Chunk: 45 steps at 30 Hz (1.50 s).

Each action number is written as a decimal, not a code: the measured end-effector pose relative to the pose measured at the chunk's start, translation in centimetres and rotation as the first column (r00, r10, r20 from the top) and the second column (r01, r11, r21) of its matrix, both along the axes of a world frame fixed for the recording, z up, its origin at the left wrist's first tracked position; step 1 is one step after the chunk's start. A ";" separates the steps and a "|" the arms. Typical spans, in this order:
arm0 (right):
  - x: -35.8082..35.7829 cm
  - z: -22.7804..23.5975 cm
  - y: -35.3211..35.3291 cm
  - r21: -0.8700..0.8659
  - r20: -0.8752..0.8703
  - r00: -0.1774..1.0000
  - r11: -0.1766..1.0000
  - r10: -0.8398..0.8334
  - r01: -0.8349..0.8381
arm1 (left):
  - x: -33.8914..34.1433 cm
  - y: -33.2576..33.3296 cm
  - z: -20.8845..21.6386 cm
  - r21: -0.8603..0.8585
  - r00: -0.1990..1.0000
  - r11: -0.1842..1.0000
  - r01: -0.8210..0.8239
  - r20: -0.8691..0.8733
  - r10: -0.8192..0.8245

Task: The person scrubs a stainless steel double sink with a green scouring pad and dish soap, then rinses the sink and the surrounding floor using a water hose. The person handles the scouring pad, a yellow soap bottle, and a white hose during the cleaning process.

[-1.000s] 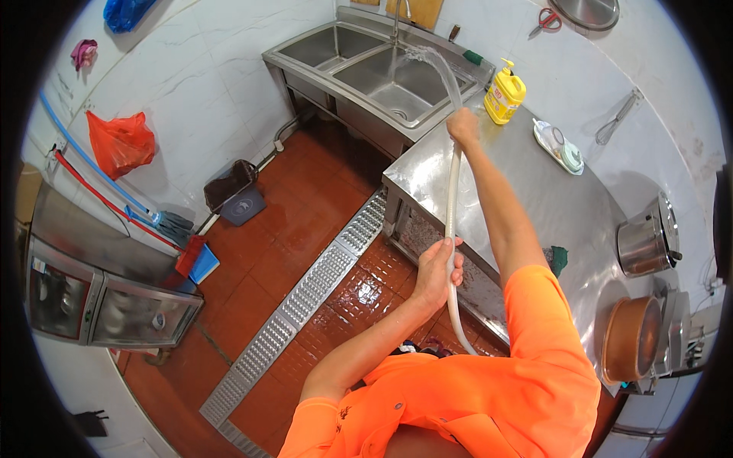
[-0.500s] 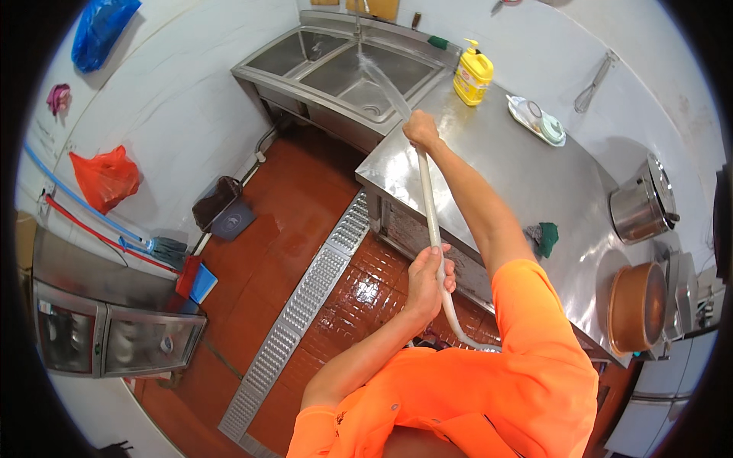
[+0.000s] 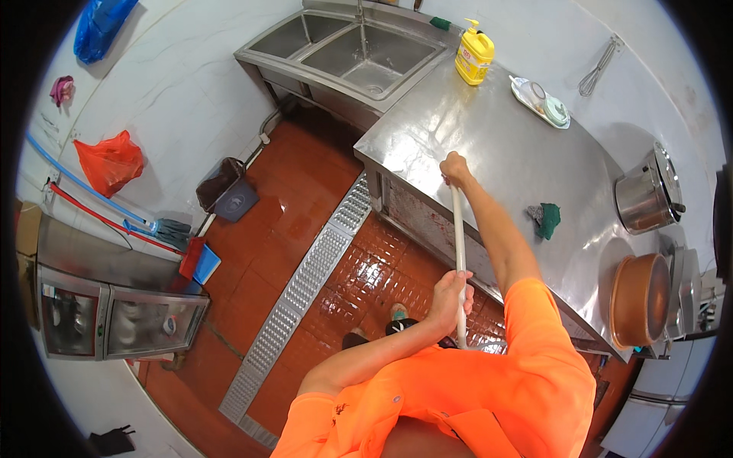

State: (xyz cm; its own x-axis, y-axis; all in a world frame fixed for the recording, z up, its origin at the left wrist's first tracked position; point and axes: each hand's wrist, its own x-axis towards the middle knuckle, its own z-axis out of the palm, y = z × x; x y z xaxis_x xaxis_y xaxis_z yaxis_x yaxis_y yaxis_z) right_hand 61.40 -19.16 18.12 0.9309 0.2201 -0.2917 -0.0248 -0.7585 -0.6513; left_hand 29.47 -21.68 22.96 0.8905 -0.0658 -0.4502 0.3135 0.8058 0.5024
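A pale hose (image 3: 459, 221) runs up from beside my orange clothing, past the counter's front edge. My right hand (image 3: 455, 168) is closed round it near its far end, over the steel counter (image 3: 527, 168). Lower down, my left hand (image 3: 449, 304) grips the same hose. Beyond my right hand the counter top looks wet and shiny; the hose's mouth is hidden by the fingers. Nearest to my right forearm, a dark green scouring pad (image 3: 546, 220) lies on the counter beside a greyish scrubber (image 3: 534, 213).
A double steel sink (image 3: 374, 57) joins the counter's far end. On the counter stand a yellow pump jug (image 3: 475, 57), a white tray (image 3: 538, 103), a steel pot (image 3: 647, 195) and a brown pot (image 3: 637, 301). A grated drain (image 3: 309, 278) crosses the wet red floor, left of it a bin (image 3: 233, 200).
My right hand has drawn the hose's end back from near the sink, right and closer to me. The water stream into the sink no longer shows. My left hand moved slightly right and down.
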 end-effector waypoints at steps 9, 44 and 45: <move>-11.7 2.3 12.6 -0.017 0.023 0.950 0.950 0.311 -0.311 | -7.2 0.8 0.1 -0.026 0.974 0.974 -0.227 0.000 0.227; -57.0 -13.6 -11.4 -0.347 -0.091 0.977 0.926 -0.193 0.150 | -23.2 12.3 -21.9 0.138 0.926 0.971 0.195 -0.352 -0.136; -58.1 -13.7 -14.2 -0.373 -0.104 0.958 0.904 -0.266 0.210 | -24.6 12.0 -22.6 0.129 0.915 0.964 0.230 -0.367 -0.169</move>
